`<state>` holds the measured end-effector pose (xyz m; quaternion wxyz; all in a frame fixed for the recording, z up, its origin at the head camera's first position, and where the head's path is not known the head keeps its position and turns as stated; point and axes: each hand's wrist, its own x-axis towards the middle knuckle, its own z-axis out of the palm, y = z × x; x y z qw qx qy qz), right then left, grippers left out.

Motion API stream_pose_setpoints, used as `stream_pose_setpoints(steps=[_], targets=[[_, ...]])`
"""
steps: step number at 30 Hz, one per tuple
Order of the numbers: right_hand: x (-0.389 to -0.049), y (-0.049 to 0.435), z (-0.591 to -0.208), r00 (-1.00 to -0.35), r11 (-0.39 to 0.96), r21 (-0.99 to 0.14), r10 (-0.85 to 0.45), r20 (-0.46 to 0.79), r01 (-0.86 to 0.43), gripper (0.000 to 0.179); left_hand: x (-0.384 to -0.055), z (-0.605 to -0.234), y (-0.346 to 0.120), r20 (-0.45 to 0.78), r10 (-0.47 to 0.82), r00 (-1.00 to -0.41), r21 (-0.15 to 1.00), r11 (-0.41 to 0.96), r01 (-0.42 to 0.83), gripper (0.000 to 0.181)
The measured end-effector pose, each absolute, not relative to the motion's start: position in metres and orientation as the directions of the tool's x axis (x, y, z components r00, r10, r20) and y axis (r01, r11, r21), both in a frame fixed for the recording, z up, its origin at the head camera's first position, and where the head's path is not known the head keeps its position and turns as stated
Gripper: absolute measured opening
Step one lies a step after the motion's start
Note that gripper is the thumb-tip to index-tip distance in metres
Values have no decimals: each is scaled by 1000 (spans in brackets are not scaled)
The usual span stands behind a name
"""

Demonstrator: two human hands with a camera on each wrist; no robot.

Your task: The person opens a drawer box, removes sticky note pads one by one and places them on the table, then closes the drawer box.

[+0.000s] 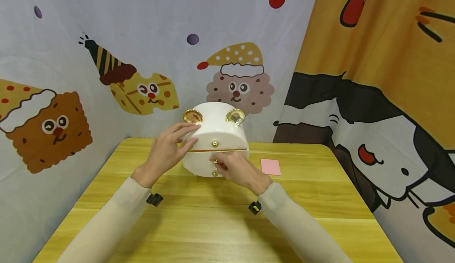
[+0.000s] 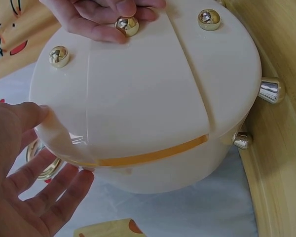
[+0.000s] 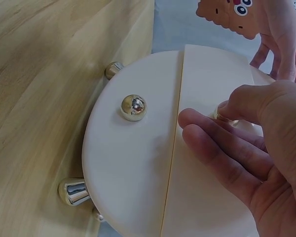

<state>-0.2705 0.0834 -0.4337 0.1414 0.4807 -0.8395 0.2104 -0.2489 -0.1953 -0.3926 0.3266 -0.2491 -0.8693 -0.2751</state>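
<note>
A white rounded jewelry box (image 1: 227, 134) with gold ears stands on the table, its front carrying three gold knobs in a column. My right hand (image 1: 237, 169) pinches the middle knob (image 2: 127, 26) between thumb and fingers. That middle drawer (image 2: 138, 94) stands slightly out from the front, and an orange-yellow strip shows along its side edge. On the box's upper left, my left hand (image 1: 164, 149) rests with fairly straight fingers, its thumb (image 2: 33, 113) at the front edge. The bottom knob (image 3: 133, 107) shows beside the right hand.
A pink square paper (image 1: 270, 167) lies right of the box on the wooden table (image 1: 199, 223). Behind hangs a cloth (image 1: 149, 26) printed with cartoon food faces; an orange cartoon cloth (image 1: 398, 97) hangs at the right. Short gold feet (image 3: 74, 191) support the box.
</note>
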Motion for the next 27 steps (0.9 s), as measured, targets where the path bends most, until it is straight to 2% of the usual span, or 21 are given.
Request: stream_pose_setpoints(steps=[27], targets=[[-254,88,-432,-464,405,-226,-769,440,-886,23,-248,-391,-195,701,261,-664,318,718,619,43]])
